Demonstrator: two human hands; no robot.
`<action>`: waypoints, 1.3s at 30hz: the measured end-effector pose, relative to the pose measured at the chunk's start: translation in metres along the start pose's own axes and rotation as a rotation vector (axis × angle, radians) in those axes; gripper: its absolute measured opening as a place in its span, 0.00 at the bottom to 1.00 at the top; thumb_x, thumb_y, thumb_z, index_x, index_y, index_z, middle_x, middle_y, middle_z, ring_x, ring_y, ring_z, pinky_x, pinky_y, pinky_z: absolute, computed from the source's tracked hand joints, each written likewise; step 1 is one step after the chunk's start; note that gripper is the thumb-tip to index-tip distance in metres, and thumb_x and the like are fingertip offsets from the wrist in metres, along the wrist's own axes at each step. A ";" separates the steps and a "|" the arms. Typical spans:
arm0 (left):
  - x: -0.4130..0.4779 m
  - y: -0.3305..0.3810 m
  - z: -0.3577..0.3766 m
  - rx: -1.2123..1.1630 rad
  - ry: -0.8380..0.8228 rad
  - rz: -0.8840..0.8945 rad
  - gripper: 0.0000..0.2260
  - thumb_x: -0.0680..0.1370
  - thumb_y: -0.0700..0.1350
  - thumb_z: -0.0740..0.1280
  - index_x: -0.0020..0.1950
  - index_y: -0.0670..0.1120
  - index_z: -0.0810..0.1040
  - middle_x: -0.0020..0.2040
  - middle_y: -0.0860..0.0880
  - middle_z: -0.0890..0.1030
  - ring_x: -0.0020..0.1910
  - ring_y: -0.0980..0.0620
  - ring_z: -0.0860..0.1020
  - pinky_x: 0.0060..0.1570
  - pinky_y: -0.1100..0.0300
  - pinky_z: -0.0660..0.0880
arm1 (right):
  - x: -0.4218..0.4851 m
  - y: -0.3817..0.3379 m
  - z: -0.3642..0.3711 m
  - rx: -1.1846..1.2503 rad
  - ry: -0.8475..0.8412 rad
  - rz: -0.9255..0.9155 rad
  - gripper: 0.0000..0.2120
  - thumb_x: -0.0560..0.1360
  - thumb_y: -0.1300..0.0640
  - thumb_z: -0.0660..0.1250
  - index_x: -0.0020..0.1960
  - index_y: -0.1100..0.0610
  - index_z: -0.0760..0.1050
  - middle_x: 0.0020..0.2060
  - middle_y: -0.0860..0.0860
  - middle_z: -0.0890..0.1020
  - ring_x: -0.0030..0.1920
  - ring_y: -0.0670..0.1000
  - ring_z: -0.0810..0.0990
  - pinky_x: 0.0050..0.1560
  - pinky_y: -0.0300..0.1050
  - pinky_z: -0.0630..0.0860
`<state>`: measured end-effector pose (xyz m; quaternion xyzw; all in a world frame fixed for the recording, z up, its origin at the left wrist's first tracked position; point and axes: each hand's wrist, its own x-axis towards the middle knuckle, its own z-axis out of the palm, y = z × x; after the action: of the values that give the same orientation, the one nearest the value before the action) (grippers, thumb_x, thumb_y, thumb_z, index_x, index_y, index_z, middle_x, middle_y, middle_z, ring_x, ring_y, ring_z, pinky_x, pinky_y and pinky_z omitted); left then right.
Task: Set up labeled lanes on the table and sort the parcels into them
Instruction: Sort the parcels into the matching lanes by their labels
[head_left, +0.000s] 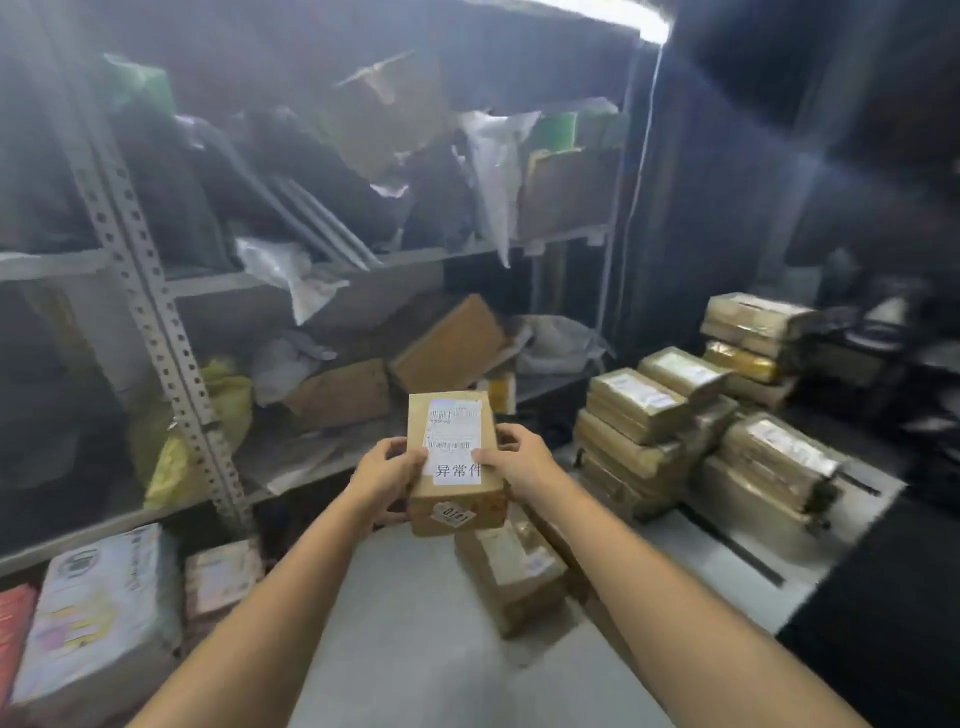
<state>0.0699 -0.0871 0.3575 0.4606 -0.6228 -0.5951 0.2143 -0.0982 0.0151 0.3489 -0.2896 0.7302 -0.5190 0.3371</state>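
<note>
Both hands, left hand (387, 470) and right hand (519, 457), grip the box (454, 462) by its long sides above the table (415, 597), long axis running near-to-far, stacks (639, 415) lying far right, nearer the right hand.

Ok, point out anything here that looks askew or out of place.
The brown cardboard box on a lower shelf of the grey metal rack lies tilted, leaning on its neighbours. Above, a crumpled white plastic bag droops over the shelf edge. The labelled brown carton gripped by the left hand and right hand looks undamaged.
</note>
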 end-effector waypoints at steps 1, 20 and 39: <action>-0.004 0.009 0.040 0.002 -0.046 0.012 0.15 0.81 0.50 0.66 0.67 0.51 0.71 0.52 0.51 0.80 0.44 0.50 0.81 0.35 0.55 0.78 | -0.006 0.008 -0.040 0.013 0.040 0.008 0.34 0.73 0.57 0.76 0.75 0.54 0.67 0.59 0.53 0.78 0.52 0.53 0.82 0.56 0.55 0.81; 0.004 0.106 0.533 0.119 -0.545 0.158 0.22 0.78 0.46 0.69 0.71 0.49 0.70 0.54 0.50 0.79 0.46 0.53 0.80 0.29 0.61 0.78 | -0.042 0.127 -0.500 0.054 0.527 0.128 0.33 0.74 0.51 0.73 0.76 0.52 0.65 0.68 0.51 0.76 0.57 0.50 0.80 0.61 0.49 0.77; 0.121 0.154 0.792 0.147 -0.690 0.026 0.24 0.78 0.46 0.69 0.72 0.56 0.68 0.53 0.49 0.82 0.48 0.46 0.84 0.39 0.52 0.82 | 0.101 0.194 -0.737 -0.006 0.581 0.265 0.29 0.76 0.56 0.70 0.75 0.47 0.67 0.65 0.52 0.70 0.63 0.53 0.75 0.52 0.44 0.73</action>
<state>-0.6832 0.2226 0.3101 0.2388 -0.7055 -0.6664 -0.0350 -0.7582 0.4082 0.3172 -0.0326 0.8288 -0.5293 0.1786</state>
